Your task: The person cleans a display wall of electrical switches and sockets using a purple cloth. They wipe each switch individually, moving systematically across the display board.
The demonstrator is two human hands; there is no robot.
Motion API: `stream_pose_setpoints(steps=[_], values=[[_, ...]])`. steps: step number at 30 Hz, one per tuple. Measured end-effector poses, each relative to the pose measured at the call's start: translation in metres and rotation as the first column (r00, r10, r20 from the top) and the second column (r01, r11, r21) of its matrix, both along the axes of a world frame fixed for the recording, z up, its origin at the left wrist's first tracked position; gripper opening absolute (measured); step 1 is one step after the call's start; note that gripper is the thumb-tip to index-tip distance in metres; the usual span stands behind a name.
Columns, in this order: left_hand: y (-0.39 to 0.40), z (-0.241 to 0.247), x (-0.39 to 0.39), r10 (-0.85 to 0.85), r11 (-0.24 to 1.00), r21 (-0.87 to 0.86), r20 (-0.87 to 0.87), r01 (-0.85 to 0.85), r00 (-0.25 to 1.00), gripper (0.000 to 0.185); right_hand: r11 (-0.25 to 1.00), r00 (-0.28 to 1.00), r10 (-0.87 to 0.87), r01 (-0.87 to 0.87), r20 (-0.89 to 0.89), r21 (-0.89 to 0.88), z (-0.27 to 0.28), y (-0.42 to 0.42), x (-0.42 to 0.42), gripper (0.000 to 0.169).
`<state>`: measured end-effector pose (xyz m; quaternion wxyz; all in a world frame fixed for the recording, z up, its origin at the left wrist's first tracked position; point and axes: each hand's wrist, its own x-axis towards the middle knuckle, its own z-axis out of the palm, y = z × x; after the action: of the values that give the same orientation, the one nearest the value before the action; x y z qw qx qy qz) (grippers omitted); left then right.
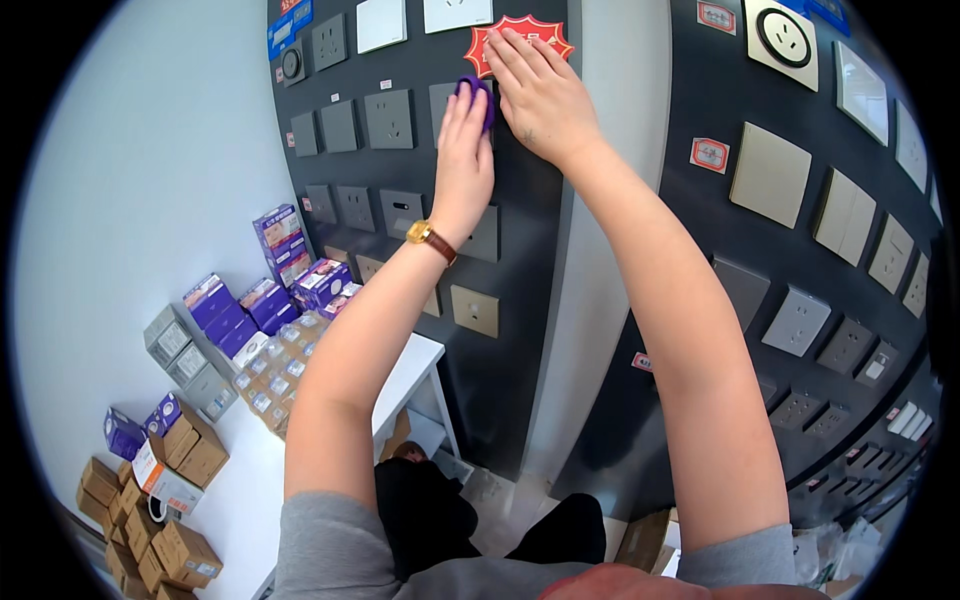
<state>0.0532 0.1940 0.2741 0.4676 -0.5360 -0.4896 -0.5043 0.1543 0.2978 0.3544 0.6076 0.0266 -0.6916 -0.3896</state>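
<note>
My left hand, with a watch on its wrist, presses a bunched purple cloth against a grey switch plate on a dark display panel. The fingers cover part of the cloth and plate. Up and to the right, my right hand lies with outstretched fingers over a red starburst sign on the same panel, hiding some of its writing. Grey socket plates are mounted left of my left hand, and a beige wall plate is below it.
A white table at the lower left bears purple boxes, brown cardboard boxes and plastic-wrapped packages. A pale pillar separates the panel from a second dark panel with switches and sockets. Plastic bags lie at the lower right.
</note>
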Motion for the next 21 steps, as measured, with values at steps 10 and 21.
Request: stream_pose_setpoints(steps=[10, 21], values=[[0.008, -0.011, 0.005, 0.049, 0.998, 0.026, -0.007, -0.048, 0.999, 0.049, 1.0, 1.0, -0.013, 0.012, -0.027, -0.024, 0.001, 0.004, 0.004, 0.049], [0.018, 0.02, 0.022, 0.062, 0.992, 0.111, -0.088, -0.052, 0.994, 0.043, 1.0, 0.999, 0.003, -0.003, -0.044, 0.001, 0.001, 0.008, 0.002, 0.046]])
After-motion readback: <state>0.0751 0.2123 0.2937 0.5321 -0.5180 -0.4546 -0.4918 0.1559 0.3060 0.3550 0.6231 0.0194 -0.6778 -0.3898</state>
